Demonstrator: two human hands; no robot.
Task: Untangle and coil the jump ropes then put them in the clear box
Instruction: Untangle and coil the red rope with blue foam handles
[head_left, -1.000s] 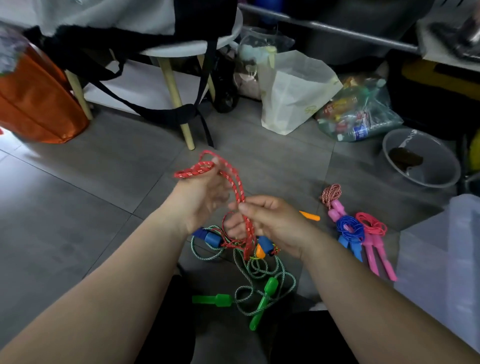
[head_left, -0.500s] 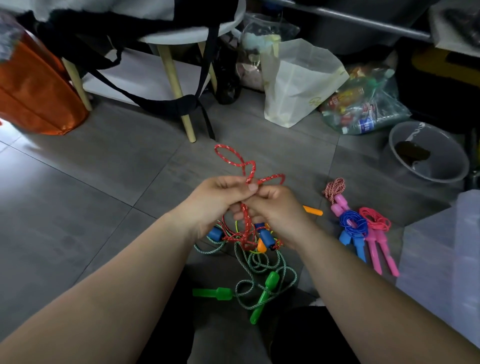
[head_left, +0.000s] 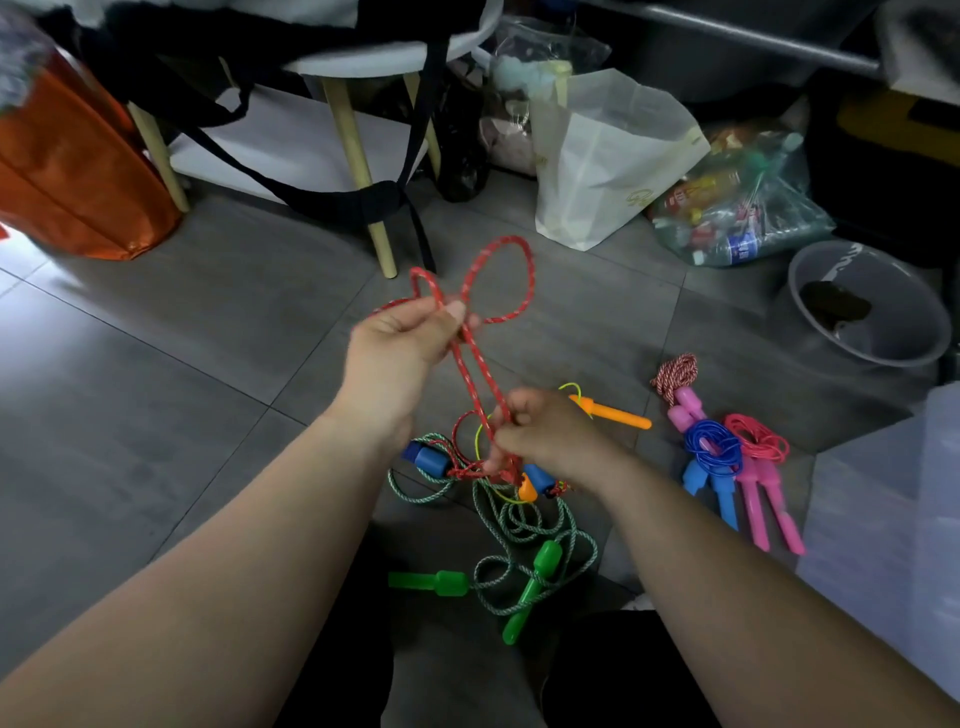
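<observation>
The left hand (head_left: 400, 343) pinched the red rope (head_left: 470, 371) between thumb and curled fingers, raised so that its loops stood above the fist. Two strands ran down taut to the right hand (head_left: 545, 436), which pinched them just above the tangle on the floor (head_left: 156, 415). The hands seemed held apart to draw the red rope clear of the green rope (head_left: 519, 519) beneath. The blue handles (head_left: 431, 457) lay in the knot. Three coiled ropes (head_left: 709, 447) lay together on the floor near the clear box (head_left: 893, 519).
</observation>
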